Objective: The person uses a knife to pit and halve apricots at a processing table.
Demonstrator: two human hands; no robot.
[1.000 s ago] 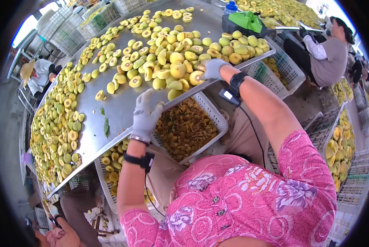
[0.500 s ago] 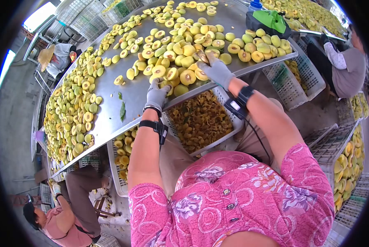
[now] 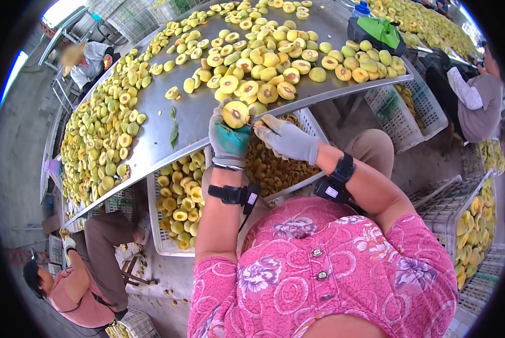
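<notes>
My left hand (image 3: 228,142), in a grey glove with a green palm, is turned palm up and closed around a stone-fruit half (image 3: 236,114). The half's yellow cut face, with a brown centre, looks upward. Close on its right, my right hand (image 3: 290,139) in a grey glove has its fingers pinched together; a small thing at the fingertips is too hidden to name. Both hands are over the near edge of the metal table (image 3: 151,129), above a white crate (image 3: 314,127) of brownish fruit scraps (image 3: 280,169). Many fruit halves (image 3: 269,59) lie heaped just beyond.
A crate of yellow fruit halves (image 3: 180,216) stands below the table on the left. A green leaf (image 3: 174,134) lies on the metal. At the far right corner sits a dark bag with a green cloth (image 3: 379,31). Co-workers (image 3: 75,287) sit left and right; stacked crates (image 3: 438,208) stand at right.
Both hands have drawn back from the fruit heap to the table's near edge and come together. My left hand has turned palm up with a fruit half in it.
</notes>
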